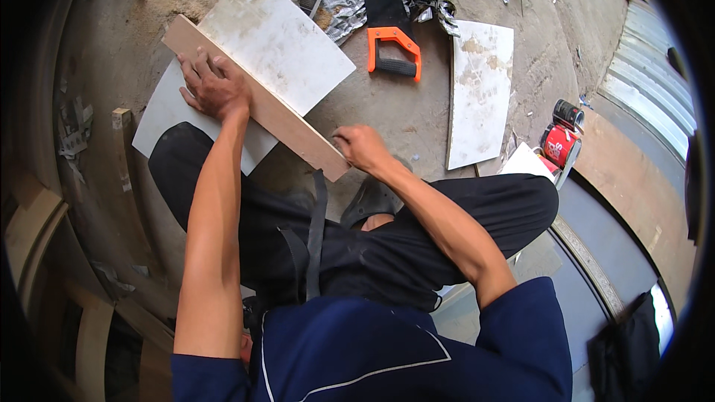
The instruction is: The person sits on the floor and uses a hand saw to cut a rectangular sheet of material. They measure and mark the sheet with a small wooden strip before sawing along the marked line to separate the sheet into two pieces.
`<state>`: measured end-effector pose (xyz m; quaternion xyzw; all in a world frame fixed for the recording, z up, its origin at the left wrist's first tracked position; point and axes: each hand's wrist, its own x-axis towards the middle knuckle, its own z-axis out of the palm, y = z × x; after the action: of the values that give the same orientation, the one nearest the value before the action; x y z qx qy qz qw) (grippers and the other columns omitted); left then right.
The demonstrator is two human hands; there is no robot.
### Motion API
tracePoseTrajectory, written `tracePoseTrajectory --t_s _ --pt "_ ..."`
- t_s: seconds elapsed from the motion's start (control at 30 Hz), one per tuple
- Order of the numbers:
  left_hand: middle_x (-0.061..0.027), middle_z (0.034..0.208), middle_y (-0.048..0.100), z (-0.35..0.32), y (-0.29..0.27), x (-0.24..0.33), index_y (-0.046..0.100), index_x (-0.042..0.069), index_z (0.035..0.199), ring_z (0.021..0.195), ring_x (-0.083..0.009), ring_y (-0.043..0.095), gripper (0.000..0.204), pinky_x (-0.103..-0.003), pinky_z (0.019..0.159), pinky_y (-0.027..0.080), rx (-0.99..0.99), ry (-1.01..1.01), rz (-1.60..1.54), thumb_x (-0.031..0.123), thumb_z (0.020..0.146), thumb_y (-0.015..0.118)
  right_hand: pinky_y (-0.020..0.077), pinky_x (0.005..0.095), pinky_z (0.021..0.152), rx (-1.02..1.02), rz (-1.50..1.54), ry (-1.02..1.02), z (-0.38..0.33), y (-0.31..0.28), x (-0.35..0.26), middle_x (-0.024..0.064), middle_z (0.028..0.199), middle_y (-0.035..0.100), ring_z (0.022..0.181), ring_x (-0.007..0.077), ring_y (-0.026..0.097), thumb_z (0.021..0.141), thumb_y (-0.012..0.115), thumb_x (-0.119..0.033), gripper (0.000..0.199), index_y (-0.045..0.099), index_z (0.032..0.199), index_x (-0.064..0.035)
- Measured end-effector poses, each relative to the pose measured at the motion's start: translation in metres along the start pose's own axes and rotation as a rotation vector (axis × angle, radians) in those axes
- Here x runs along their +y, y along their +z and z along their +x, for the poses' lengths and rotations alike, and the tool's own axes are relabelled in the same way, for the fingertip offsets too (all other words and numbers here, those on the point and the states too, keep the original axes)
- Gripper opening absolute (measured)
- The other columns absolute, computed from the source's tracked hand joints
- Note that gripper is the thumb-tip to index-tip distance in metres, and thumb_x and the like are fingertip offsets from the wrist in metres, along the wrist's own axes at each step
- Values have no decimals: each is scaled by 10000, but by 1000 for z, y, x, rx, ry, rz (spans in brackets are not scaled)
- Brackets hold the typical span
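Observation:
A narrow wooden board lies slantwise across two overlapping white panels, one panel beyond it and another panel nearer me. My left hand presses down over the board's upper left part, its bent fingers and thumb spanning the width. At the board's lower right end, my right hand is closed in a pinch, its fingertips against or just beside the far edge. Whatever sits between those fingertips is hidden or too small to name.
A handsaw with an orange and black handle lies beyond the panels, by crumpled foil wrapping. To the right are another white panel and a red can. A wood strip lies left. My bent knees flank the work.

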<state>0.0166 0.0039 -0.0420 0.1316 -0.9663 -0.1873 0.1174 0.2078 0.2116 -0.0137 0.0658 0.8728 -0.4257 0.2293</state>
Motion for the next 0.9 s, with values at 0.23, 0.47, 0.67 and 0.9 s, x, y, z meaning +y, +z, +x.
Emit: tracePoseTrajectory --t_s 0.23,0.47,0.67,0.9 --pt "-101 1490 347 -2 -6 10 553 163 1279 1391 -221 314 635 -513 1142 149 -43 -13 49 595 813 562 515 493 768 127 -79 330 17 -6 24 239 881 670 840 428 645 862 540 -190 233 700 984 -73" --pt "-125 1489 337 -2 -7 7 506 152 1297 1404 -232 293 732 -521 1145 149 -55 5 67 541 702 680 488 477 858 207 31 539 8 4 19 256 1052 649 1009 409 615 900 519 -279 347 650 1112 -38" --pt "-154 1489 315 4 -17 8 450 77 1319 1407 -265 280 737 -539 1136 159 -126 -21 42 446 715 656 478 468 868 -10 295 295 -15 4 -44 253 1040 651 1012 407 611 903 576 -404 516 535 1248 -23" --pt "-170 1457 277 4 -45 -2 377 -9 1299 1267 -362 430 735 -463 1054 357 -322 3 -93 307 707 674 495 452 830 -178 144 118 -27 46 -32 185 937 683 940 376 643 814 683 -370 645 478 1305 -5"
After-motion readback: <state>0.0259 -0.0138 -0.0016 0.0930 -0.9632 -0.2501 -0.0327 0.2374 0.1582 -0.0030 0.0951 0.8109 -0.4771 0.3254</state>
